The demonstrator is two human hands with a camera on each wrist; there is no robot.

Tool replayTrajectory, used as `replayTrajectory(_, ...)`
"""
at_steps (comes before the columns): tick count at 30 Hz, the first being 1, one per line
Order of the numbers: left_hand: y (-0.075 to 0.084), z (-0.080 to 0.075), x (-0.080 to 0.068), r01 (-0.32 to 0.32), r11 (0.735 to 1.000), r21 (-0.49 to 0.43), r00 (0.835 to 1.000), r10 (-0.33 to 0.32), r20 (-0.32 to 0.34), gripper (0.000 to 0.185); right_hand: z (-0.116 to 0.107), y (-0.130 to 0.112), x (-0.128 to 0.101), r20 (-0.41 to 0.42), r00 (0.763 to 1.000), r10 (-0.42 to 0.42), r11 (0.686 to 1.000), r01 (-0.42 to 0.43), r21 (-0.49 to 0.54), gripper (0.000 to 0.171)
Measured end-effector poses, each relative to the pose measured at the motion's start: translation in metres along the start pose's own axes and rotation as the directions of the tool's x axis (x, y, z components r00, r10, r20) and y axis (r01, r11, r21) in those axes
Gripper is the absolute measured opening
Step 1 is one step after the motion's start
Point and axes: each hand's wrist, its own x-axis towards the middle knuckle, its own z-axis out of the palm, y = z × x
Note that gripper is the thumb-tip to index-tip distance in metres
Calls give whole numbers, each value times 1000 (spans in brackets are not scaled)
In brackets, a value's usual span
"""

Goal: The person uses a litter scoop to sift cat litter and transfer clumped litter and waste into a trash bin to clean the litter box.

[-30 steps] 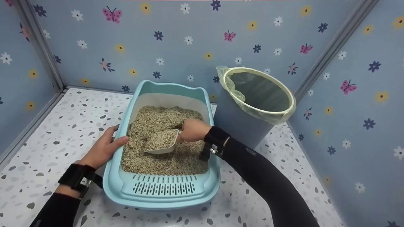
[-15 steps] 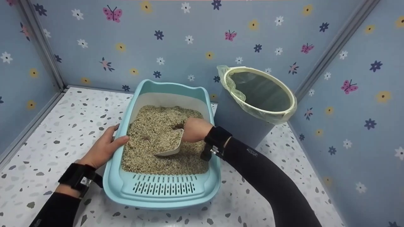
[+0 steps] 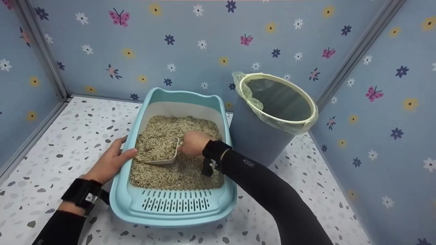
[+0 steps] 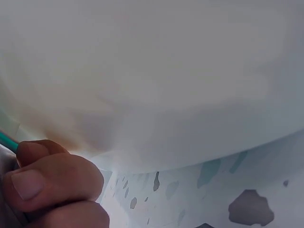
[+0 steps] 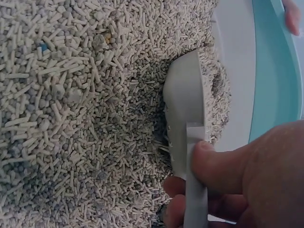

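Observation:
A light blue litter box (image 3: 173,217) stands on the floor with a bed of pellet litter (image 3: 177,178) inside. My left hand (image 3: 110,161) grips its left rim, thumb over the top; in the left wrist view the fingers (image 4: 61,183) curl on the outside, beneath the rim. My right hand (image 3: 195,143) holds a pale litter scoop (image 5: 183,90) by its handle. The scoop lies low in the litter near the box's left wall, heaped with pellets, its front edge hidden among them. In the right wrist view my thumb presses along the handle.
A tall blue-grey bin (image 3: 262,143) lined with a thin greenish bag (image 3: 296,128) stands close to the box's right side. Slots pierce the box's front ledge (image 3: 175,200). Flower-printed panels (image 3: 201,44) enclose the speckled floor (image 3: 44,163) at the back and sides.
The scoop first shifted slightly right, then swept left through the litter toward the left wall, and holds a fuller heap. The left hand stays on the rim.

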Motion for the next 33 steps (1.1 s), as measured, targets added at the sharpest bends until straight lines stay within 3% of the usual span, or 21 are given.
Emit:
replayTrajectory(4,0,1,-1,5,1000,1,1000,-5,0,80,7,-1,4,-41,998,-47,998,45,-44,33)
replayTrajectory(11,2,2,-1,-11,1000,0,1000,11,9,79,3,-1,-7,-20,986,-164,983,161,-92,29)
replayTrajectory(14,3,2,0,-22,1000,9,1000,21,9,79,1,-1,-11,-3,967,-254,966,254,-51,26)
replayTrajectory(18,5,0,0,-16,1000,0,1000,16,9,80,5,0,-13,51,940,-339,940,336,60,35)
replayTrajectory(22,4,-2,-1,-14,1000,1,1000,14,2,79,13,-2,-13,52,941,-334,933,322,162,45)
replayTrajectory(29,2,-2,-2,2,1000,18,1000,-2,-5,80,22,-3,-17,-2,957,-290,941,286,180,46)
replayTrajectory(33,1,0,-2,5,1000,19,1000,-5,-2,81,23,-2,-21,-4,946,-325,922,318,223,49)
